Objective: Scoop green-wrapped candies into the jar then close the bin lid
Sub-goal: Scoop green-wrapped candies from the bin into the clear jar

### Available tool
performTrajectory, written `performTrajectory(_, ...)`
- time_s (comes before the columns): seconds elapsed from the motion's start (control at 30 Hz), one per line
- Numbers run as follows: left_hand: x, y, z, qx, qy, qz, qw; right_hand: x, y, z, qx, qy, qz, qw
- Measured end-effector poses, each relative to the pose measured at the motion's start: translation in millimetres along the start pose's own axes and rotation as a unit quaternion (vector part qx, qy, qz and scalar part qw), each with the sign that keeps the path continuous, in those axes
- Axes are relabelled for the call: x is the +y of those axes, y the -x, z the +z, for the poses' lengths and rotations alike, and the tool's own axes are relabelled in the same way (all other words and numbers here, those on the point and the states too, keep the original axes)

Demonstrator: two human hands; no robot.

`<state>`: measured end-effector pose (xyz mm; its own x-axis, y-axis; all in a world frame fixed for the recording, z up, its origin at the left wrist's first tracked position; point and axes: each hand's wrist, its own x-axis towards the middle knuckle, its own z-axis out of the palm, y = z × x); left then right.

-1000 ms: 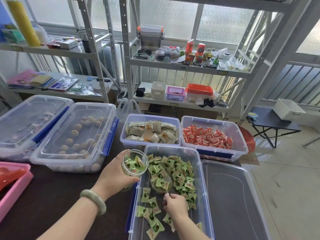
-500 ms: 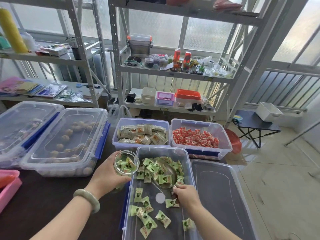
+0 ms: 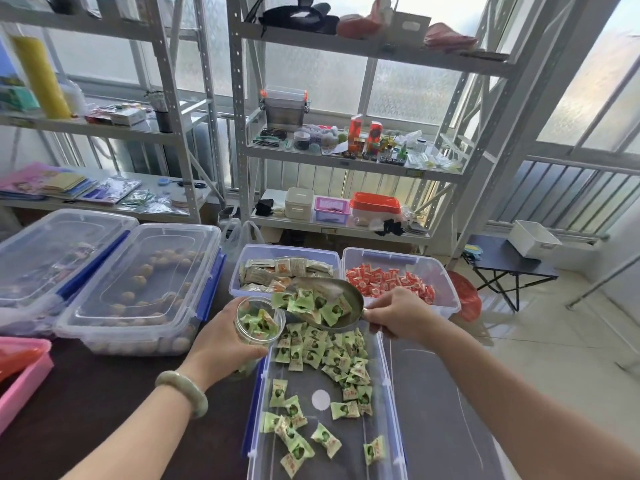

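My left hand (image 3: pixel 221 344) grips a clear jar (image 3: pixel 259 320) partly filled with green-wrapped candies, held at the left rim of the open clear bin (image 3: pixel 384 393). My right hand (image 3: pixel 398 315) holds a metal scoop (image 3: pixel 325 303) by its handle. The scoop is loaded with green candies and tilts toward the jar mouth, its lip just right of the jar. More green-wrapped candies (image 3: pixel 325 355) lie loose in the bin below. The bin lid (image 3: pixel 446 410) lies flat to the right of the bin.
Behind the bin stand an open bin of beige packets (image 3: pixel 284 268) and one of red candies (image 3: pixel 391 282). Two lidded clear bins (image 3: pixel 138 282) sit at left, a pink tray (image 3: pixel 20 375) at far left. Metal shelving fills the background.
My right hand lifted the scoop out of the bin with a load of candies and brought it up beside the jar. The jar stays held in my left hand.
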<state>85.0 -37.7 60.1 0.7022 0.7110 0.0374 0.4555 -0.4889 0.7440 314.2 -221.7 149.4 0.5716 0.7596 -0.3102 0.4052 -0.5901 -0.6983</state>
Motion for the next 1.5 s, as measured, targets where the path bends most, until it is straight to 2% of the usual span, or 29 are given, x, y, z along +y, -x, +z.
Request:
performTrajectory(0.13, 6.3, 0.1, 0.5, 0.003, 0.004, 0.005, 1.000, -37.6, 0.1, -11.7, -0.003, 0.129, -0.043, 0.991)
performTrajectory(0.3, 6.2, -0.4, 3.7, -0.006, 0.033, -0.019, 0.999, -83.4, -1.3, -7.7, 0.003, 0.290, -0.074, 0.954)
performTrajectory(0.5, 9.2, 0.2, 5.5, -0.003, 0.065, -0.023, 0.998, -117.5, 3.8, 1.2, 0.013, 0.416, -0.110, 0.903)
performTrajectory(0.7, 9.9, 0.7, 4.1, 0.012, 0.072, -0.037, 0.997, -128.5, 12.0, 11.5, 0.062, 0.490, -0.172, 0.852)
performTrajectory(0.83, 10.5, 2.4, 2.5, 0.018, 0.075, -0.021, 0.997, -124.4, 15.4, 20.4, 0.094, 0.521, -0.217, 0.820)
performTrajectory(1.1, 10.8, 1.9, 1.0, 0.021, 0.067, -0.027, 0.997, -123.0, 18.2, 5.7, 0.124, 0.516, -0.223, 0.818)
performTrajectory(1.37, 15.0, 0.3, 2.1, 0.031, 0.056, -0.031, 0.997, -126.2, 22.2, 10.2, 0.121, 0.544, -0.235, 0.796)
performTrajectory(1.5, 12.5, 0.8, -1.3, 0.031, 0.055, -0.028, 0.998, -123.5, 21.5, 2.9, 0.123, 0.525, -0.225, 0.812)
